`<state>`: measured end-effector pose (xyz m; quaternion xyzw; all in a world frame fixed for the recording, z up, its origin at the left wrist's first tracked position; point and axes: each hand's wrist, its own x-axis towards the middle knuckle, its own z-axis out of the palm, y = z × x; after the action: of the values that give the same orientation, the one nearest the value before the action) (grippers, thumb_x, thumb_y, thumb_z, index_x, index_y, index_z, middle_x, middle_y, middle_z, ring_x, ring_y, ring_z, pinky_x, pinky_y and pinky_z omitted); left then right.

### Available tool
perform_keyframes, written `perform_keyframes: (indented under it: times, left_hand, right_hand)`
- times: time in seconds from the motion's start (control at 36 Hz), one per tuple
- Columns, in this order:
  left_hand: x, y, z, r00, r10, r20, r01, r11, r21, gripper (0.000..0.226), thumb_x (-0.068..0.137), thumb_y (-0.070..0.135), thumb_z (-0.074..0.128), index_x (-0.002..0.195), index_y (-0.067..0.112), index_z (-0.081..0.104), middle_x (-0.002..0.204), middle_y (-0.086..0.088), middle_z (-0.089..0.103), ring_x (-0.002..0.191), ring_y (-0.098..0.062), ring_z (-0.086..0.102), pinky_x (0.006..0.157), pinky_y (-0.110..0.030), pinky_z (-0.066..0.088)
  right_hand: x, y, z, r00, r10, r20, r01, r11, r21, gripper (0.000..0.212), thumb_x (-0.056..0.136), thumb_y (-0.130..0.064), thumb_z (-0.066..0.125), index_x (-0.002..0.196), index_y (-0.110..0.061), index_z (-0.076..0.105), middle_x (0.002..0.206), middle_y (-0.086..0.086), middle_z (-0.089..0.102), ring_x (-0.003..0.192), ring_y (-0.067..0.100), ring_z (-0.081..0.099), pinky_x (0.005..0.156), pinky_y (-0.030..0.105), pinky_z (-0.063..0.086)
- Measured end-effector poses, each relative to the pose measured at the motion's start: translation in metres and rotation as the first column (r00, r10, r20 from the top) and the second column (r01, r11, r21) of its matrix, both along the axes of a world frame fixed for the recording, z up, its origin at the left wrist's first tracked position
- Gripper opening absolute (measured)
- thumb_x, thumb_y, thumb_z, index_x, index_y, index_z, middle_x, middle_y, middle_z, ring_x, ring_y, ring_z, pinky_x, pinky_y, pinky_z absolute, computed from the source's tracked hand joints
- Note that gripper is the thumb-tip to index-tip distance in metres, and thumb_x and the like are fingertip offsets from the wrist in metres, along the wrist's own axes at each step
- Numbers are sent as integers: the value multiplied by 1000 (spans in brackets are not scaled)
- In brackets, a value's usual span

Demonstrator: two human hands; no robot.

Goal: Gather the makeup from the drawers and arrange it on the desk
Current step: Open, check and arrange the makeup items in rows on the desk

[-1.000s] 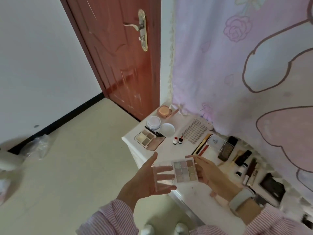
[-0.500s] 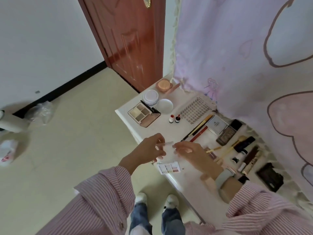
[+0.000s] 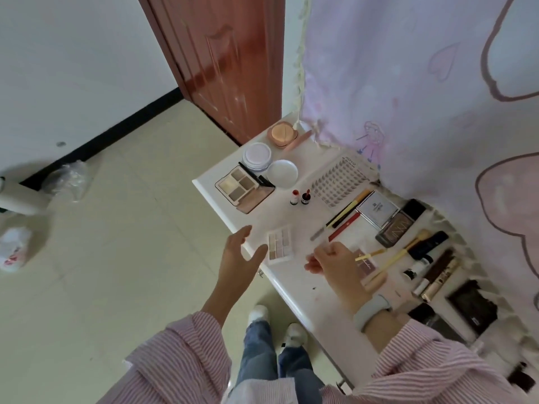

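A small clear eyeshadow palette [image 3: 280, 244] with pale squares lies flat on the white desk [image 3: 303, 284] near its front edge. My left hand [image 3: 237, 258] hovers just left of it with fingers spread, holding nothing. My right hand [image 3: 334, 259] is to the palette's right, above the desk, fingers loosely curled with nothing visible in them. More makeup is laid out beyond: an open four-pan palette [image 3: 244, 186], round jars [image 3: 257, 156], two small bottles [image 3: 299, 197], a lash tray [image 3: 339, 182], pencils [image 3: 347, 212], compacts [image 3: 379, 209] and brushes [image 3: 404, 252].
A pink printed curtain [image 3: 423, 97] hangs along the desk's far side. A brown door [image 3: 221, 59] stands behind the desk's left end. Plastic bags [image 3: 14, 249] lie on the tiled floor at left. My shoes [image 3: 277, 322] are just below the desk's front edge.
The clear palette, held up in both hands a second ago, now lies on the desk. Both hands have let go of it and drawn apart to either side.
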<state>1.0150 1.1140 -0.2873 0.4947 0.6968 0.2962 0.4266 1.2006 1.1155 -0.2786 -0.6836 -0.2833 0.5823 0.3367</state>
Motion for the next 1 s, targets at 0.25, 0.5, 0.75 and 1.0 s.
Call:
perform_keyframes:
  times: [0.25,0.5,0.75,1.0]
  left_hand:
    - [-2,-6,-27,935,-213,-284,177,973,-147,60,89,22,58,142,10,31,145,-6,37,133,-23,27,108,-35,28]
    - [-2,16,-30,847,-371,-380,347,928,-132,68,90,23,52,147,18,15,142,-2,39,137,-19,15,107,-40,22]
    - [-13,26,-30,848,-344,-404,330,938,-108,72,87,16,53,147,14,13,134,-8,45,135,-24,17,105,-44,22]
    - [-12,21,-32,848,-340,-406,345,936,-64,66,89,18,54,147,16,22,154,-2,23,140,-25,17,109,-47,21]
  right_hand:
    - [-30,6,-19,963,-114,243,131,990,-54,16,89,-8,48,73,-3,51,77,14,64,57,20,64,63,36,54]
    - [-50,11,-22,847,180,500,-122,982,-147,40,92,-28,40,77,-1,65,78,12,70,70,30,66,74,41,55]
    - [-60,20,-17,906,231,356,-172,967,-188,34,94,-28,41,78,-10,65,79,-1,70,57,11,56,76,34,53]
    - [-20,13,7,807,328,491,-268,944,-191,61,96,-51,29,88,-4,66,77,1,68,65,16,59,74,34,50]
